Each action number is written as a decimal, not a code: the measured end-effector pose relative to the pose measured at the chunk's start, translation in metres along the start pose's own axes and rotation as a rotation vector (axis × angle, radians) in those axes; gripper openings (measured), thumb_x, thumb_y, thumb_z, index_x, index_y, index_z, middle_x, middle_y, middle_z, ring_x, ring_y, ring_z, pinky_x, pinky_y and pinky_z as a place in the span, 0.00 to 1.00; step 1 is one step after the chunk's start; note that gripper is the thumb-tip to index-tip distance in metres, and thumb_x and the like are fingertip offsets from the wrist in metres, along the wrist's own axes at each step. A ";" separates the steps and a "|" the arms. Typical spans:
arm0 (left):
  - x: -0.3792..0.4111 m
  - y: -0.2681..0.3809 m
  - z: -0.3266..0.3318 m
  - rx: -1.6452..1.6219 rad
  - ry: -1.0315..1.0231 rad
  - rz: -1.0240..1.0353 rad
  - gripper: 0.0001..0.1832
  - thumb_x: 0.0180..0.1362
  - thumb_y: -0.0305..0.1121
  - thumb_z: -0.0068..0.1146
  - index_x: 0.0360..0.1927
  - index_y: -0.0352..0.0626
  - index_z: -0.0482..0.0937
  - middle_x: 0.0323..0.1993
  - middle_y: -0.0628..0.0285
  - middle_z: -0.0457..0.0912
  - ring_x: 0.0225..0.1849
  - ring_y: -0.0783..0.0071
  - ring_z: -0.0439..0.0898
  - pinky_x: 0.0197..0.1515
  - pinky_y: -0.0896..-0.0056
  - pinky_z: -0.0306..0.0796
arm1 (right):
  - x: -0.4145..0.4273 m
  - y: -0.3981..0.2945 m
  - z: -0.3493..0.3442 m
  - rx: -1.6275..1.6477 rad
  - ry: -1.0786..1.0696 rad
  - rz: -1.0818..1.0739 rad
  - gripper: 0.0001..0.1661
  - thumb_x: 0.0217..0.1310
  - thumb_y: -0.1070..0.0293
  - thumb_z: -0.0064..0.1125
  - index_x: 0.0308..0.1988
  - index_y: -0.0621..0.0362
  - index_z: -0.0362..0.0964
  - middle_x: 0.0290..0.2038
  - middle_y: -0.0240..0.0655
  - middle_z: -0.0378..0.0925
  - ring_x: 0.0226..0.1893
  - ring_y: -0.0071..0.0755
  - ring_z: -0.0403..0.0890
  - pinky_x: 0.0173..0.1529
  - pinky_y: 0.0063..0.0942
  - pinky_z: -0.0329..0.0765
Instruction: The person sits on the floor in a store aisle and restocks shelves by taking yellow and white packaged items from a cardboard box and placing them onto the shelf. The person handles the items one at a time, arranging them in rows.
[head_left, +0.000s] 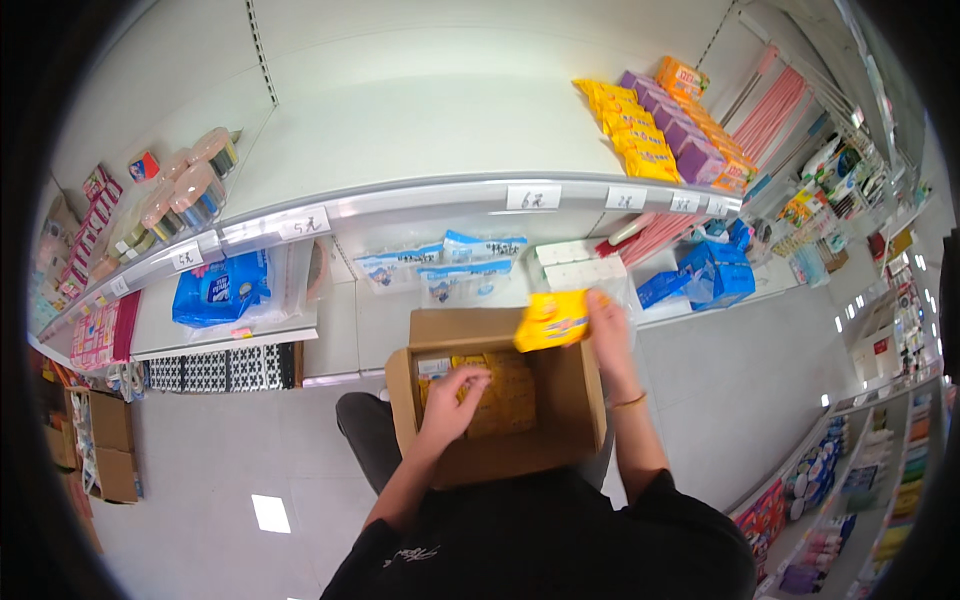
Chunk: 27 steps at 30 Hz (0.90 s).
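An open cardboard box (566, 405) rests on the person's lap, with several yellow packets (510, 397) packed in it. Above the box's right rear edge, my right hand (611, 334) grips one yellow packet (553, 320) by its right end. Over the packets inside the box is my left hand (454, 401), its fingers bent and close together; whether it touches or holds one cannot be told. Up on the shelf, a row of yellow packets (637, 135) stands at the right, beside purple boxes (686, 142) and orange boxes (712, 135).
The shelf's front rail (420, 196) with price tags runs across, above the cardboard box. Below it lie blue-and-white bags (465, 277), white packs (581, 266) and a blue pack (225, 289). Clear lidded containers (199, 187) stand at the left, and another cardboard box (112, 442) on the floor.
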<state>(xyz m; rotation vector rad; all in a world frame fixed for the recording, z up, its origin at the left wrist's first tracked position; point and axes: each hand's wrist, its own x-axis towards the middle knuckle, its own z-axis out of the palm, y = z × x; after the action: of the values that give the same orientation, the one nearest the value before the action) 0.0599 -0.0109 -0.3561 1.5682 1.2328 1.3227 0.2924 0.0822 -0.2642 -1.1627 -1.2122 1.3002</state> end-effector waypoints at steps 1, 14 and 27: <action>-0.002 -0.002 0.000 0.014 -0.006 0.012 0.06 0.62 0.25 0.57 0.41 0.36 0.80 0.35 0.55 0.85 0.36 0.65 0.85 0.41 0.70 0.76 | 0.019 -0.017 -0.011 0.046 0.049 -0.117 0.19 0.75 0.56 0.47 0.43 0.61 0.73 0.33 0.30 0.80 0.34 0.23 0.82 0.34 0.25 0.78; 0.004 -0.005 -0.006 0.155 -0.049 0.120 0.04 0.57 0.27 0.60 0.35 0.39 0.81 0.32 0.55 0.83 0.36 0.54 0.83 0.39 0.61 0.77 | 0.285 -0.179 0.041 -0.528 0.059 -0.190 0.26 0.69 0.54 0.56 0.50 0.69 0.73 0.39 0.36 0.79 0.39 0.25 0.82 0.34 0.27 0.82; 0.002 -0.010 -0.003 0.241 -0.218 0.021 0.06 0.60 0.31 0.59 0.38 0.42 0.83 0.34 0.57 0.84 0.28 0.59 0.83 0.33 0.63 0.77 | 0.345 -0.114 0.068 -1.479 0.248 -0.727 0.30 0.62 0.45 0.53 0.56 0.50 0.74 0.55 0.49 0.72 0.59 0.55 0.70 0.58 0.48 0.73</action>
<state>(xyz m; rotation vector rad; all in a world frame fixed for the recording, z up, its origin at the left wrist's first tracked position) 0.0546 -0.0064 -0.3644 1.8441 1.2768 1.0121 0.2064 0.4254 -0.1565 -1.4752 -2.1530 -0.4855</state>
